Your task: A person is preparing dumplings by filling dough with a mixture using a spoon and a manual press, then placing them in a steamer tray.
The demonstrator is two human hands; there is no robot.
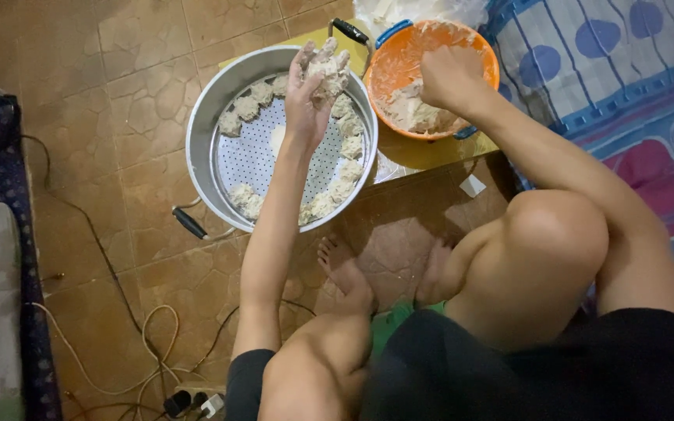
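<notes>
Left hand cups a dough lump over the steamer pot's far rim; portions ring the tray edge, centre free. Right hand curls in the orange bowl, apparently gripping dough.

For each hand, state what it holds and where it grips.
Left hand cups a pale dough lump from beneath, above the round metal steamer pot. Right hand is in the orange plastic bowl; grip unclear.
</notes>
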